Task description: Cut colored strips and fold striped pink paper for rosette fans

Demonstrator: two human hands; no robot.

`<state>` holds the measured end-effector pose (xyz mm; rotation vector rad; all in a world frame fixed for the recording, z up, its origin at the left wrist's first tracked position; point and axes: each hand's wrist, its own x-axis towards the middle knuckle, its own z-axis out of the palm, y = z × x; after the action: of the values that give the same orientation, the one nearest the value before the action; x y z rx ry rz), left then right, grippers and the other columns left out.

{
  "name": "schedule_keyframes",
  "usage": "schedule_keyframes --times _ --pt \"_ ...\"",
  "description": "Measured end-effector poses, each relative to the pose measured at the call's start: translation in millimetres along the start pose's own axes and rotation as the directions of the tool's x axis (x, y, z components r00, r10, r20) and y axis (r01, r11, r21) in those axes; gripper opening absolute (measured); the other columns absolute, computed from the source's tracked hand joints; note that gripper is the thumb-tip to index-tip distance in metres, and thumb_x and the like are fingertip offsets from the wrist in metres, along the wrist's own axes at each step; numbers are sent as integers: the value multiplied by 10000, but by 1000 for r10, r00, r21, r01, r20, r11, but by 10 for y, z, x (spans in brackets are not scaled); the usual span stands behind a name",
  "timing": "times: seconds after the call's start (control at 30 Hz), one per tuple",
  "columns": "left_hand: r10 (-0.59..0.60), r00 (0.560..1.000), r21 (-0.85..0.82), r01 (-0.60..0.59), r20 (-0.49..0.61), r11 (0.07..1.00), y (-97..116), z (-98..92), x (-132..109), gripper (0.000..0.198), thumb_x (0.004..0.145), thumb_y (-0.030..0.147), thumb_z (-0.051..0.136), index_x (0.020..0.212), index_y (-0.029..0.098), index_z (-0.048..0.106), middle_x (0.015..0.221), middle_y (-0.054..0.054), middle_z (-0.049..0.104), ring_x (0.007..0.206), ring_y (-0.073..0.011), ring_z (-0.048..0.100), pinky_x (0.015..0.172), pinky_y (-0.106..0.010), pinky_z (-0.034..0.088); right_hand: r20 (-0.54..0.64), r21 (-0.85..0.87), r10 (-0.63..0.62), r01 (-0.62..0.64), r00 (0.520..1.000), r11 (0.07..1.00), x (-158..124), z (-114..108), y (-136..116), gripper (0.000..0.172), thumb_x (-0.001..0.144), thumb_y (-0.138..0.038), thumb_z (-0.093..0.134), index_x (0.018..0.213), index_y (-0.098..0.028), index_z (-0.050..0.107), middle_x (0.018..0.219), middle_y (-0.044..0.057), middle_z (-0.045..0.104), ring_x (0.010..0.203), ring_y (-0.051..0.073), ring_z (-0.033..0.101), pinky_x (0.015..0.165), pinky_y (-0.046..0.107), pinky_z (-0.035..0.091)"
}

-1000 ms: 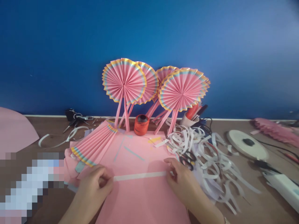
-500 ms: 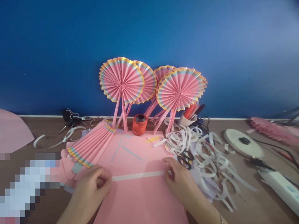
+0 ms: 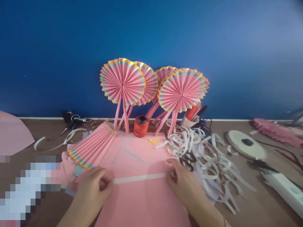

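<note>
A pink paper sheet (image 3: 142, 205) lies in front of me, with a white tape-like strip (image 3: 139, 178) running across its far edge. My left hand (image 3: 100, 186) is closed, thumb and fingers pinched at the strip's left end, at the sheet's corner. At the right end, my right hand (image 3: 177, 178) pinches the other corner, its index finger partly stretched out. The fingertips are partly hidden. Beneath lies more pink paper (image 3: 151, 157) with thin blue strips on it. A pleated pink paper piece (image 3: 94, 145) with yellow and blue edges rests beyond my left hand.
Several round pleated paper fans (image 3: 123, 82) lean on the blue wall. An orange thread spool (image 3: 141, 126) stands before them. Curled white paper strips (image 3: 213, 164), scissors (image 3: 188, 160) and a pen cup (image 3: 189, 121) are at right, near a white round lid-like object (image 3: 246, 145) and power strip (image 3: 284, 192). Keys (image 3: 73, 119) lie left.
Almost nothing differs. Both hands stay at the ends of the white strip, and the view has shifted very slightly.
</note>
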<state>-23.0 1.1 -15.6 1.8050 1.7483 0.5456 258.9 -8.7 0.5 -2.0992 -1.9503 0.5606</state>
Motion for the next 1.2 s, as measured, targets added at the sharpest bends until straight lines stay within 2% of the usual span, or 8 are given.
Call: schedule_keyframes --times 0.1,0.33,0.47,0.73,0.83,0.97,1.07,1.2 --pt "3 1000 20 -3 -5 1000 18 -8 -1 74 657 246 472 599 208 497 659 9 569 580 -148 568 568 -250 446 -3 -32 20 -20 1000 999 -7 -11 -18 397 739 -113 449 1125 -185 498 772 37 652 674 180 602 596 237 345" --pt "-76 997 29 77 -14 997 71 -4 -36 32 648 244 484 661 217 475 654 18 560 529 -144 557 548 -258 438 -35 -55 89 -91 995 994 34 -80 72 470 707 -219 538 1172 -175 487 866 62 629 728 211 600 612 270 357" --pt "-140 987 -115 130 -84 985 93 16 -54 287 659 260 479 942 215 464 832 -9 598 490 -127 566 518 -267 454 7 7 37 -37 999 999 64 -94 190 469 667 -120 493 1133 -175 513 867 54 627 775 200 592 672 281 388" --pt "-138 983 -385 175 121 906 37 -7 -14 239 744 299 366 905 192 507 533 39 554 487 -177 603 503 -290 492 -56 86 -172 176 983 981 80 -141 219 268 765 -139 421 984 -176 571 903 55 610 780 177 571 715 294 420" --pt "-54 991 -279 88 126 956 87 -56 -23 261 727 235 381 925 177 541 641 2 612 554 -170 619 626 -318 502 4 71 -320 319 947 945 61 -125 129 261 717 -133 495 952 -182 596 949 68 608 914 206 544 819 326 404" --pt "80 986 -99 -66 149 993 173 -125 -66 357 622 155 555 976 197 572 1059 -62 611 989 -214 587 837 -325 437 47 40 -321 319 946 947 47 -80 78 258 703 -149 524 949 -165 597 952 78 603 941 226 520 861 372 375" --pt "38 982 -41 -31 185 999 210 -143 -77 360 633 174 589 991 198 557 978 -41 609 904 -201 592 760 -300 434 53 40 -316 314 947 949 55 -66 76 165 674 -135 514 824 -163 576 894 67 581 880 212 516 809 347 387" --pt "63 982 25 -68 176 997 244 -139 -51 100 655 181 544 755 183 546 772 -1 567 728 -171 565 658 -269 396 23 90 -348 345 937 934 79 -62 80 118 639 -90 473 706 -171 526 832 42 559 822 181 506 752 298 385"
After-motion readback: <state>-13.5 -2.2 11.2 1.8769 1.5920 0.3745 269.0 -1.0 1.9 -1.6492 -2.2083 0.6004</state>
